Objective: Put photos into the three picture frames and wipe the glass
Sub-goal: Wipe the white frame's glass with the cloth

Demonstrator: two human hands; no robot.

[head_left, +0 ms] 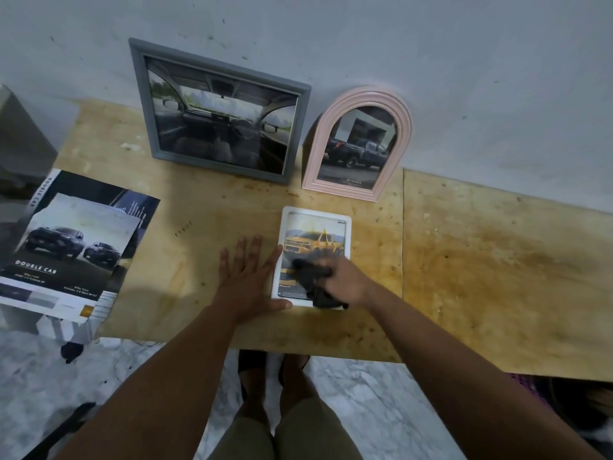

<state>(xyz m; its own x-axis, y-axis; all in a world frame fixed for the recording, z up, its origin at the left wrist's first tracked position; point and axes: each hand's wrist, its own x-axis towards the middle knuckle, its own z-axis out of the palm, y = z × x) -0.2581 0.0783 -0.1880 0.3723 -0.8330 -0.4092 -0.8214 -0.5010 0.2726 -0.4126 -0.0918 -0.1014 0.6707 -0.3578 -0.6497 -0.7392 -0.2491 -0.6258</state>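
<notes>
Both forearms reach in over the near table (331, 340) edge toward the white frame (346, 224), which lies flat on the wood with a yellow-truck photo under its glass. At that frame's near left corner the left hand (247, 283) lies flat on the table, fingers straight and spread, thumb against the frame's near rim. Over the frame's lower glass the right hand (345, 283), blurred, has its fingers curled round a dark cloth (311, 280) pressed on the glass. Beyond the white frame, a grey frame (139, 104) and a pink arched frame (323, 127) lean on the wall, both holding photos. Left of the white frame lies bare wood, then brochures (66, 250) overhanging the table's left end. Right of it runs a seam, then more bare wood.
</notes>
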